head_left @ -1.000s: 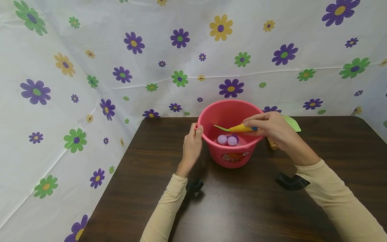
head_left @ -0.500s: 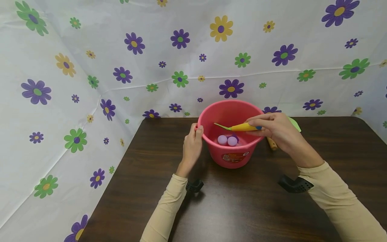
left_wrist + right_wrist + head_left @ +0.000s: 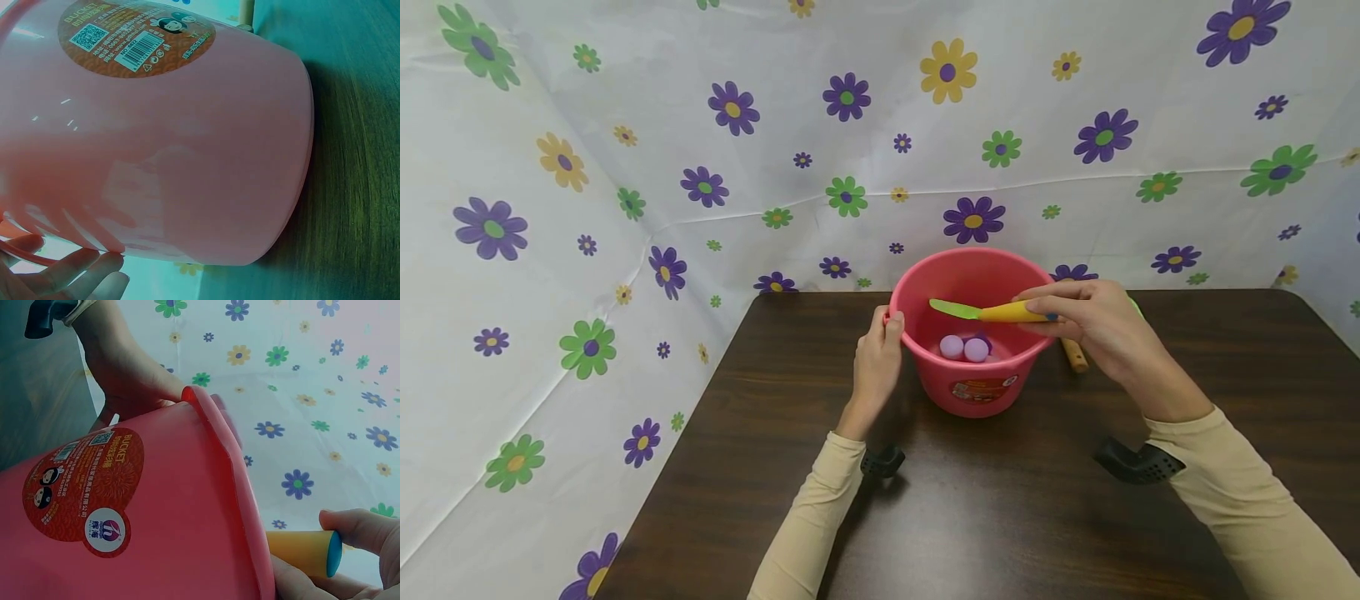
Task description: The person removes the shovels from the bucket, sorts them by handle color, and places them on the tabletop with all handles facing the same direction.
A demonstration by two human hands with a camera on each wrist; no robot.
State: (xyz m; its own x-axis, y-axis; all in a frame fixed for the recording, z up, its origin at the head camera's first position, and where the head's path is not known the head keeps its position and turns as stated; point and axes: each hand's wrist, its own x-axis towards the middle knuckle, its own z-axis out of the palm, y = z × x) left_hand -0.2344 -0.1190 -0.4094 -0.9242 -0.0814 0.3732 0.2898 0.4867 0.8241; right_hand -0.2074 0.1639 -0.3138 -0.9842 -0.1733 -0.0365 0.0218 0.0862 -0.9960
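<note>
A pink bucket (image 3: 970, 383) stands upright on the dark table, with two pale purple balls (image 3: 963, 347) and a darker purple thing, partly hidden, inside. My left hand (image 3: 877, 358) grips the bucket's rim on the left side; in the left wrist view its fingers lie against the outer wall, near a thin red handle (image 3: 25, 255). Over the bucket's opening, my right hand (image 3: 1101, 337) pinches the yellow handle of a toy knife (image 3: 1011, 312). Its green blade points left, above the balls. The right wrist view shows the handle's blue end (image 3: 334, 553).
Behind my right hand lies a tool with a wooden handle (image 3: 1075, 356) and a green part, mostly hidden. The dark wooden table (image 3: 1000, 517) reaches back to a white flowered cloth (image 3: 865, 142). Each wrist carries a black device (image 3: 1138, 462).
My right hand has drawn slightly to the right with the toy knife. The blade has turned from edge-on to showing its flat side. My left hand and the bucket have stayed put.
</note>
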